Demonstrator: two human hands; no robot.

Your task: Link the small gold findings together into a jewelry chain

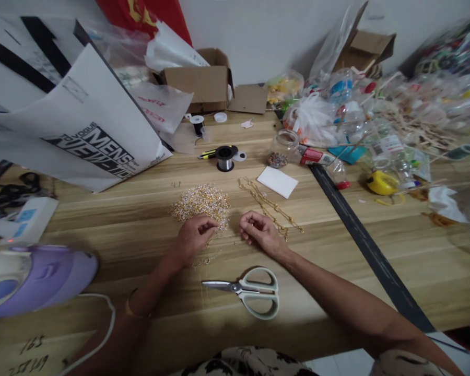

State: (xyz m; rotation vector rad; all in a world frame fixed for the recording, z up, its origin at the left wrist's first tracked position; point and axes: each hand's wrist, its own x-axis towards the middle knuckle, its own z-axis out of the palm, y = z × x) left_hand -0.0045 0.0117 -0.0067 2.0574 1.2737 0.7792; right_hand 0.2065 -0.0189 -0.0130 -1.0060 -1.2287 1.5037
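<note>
My left hand (pixel 195 237) is pinched closed at the near edge of a pile of small gold and clear beads (pixel 200 201). A short gap to the right, my right hand (pixel 261 233) is also closed, thumb against fingers; whatever either hand pinches is too small to make out. Gold beaded chains (pixel 276 207) lie just beyond my right hand. A short, thin chain (pixel 207 260) rests on the wood below my left hand. Nearer to me lie scissors (pixel 258 293) with pale handles, blades pointing left.
Behind the beads stand a wire spool (pixel 225 159), a utility knife (pixel 209 153) and a jar of beads (pixel 282 149). A white card (pixel 277 181) lies near the chains. A large paper bag (pixel 102 130) and purple appliance (pixel 58 277) occupy the left; plastic bottles (pixel 387 146) clutter the right.
</note>
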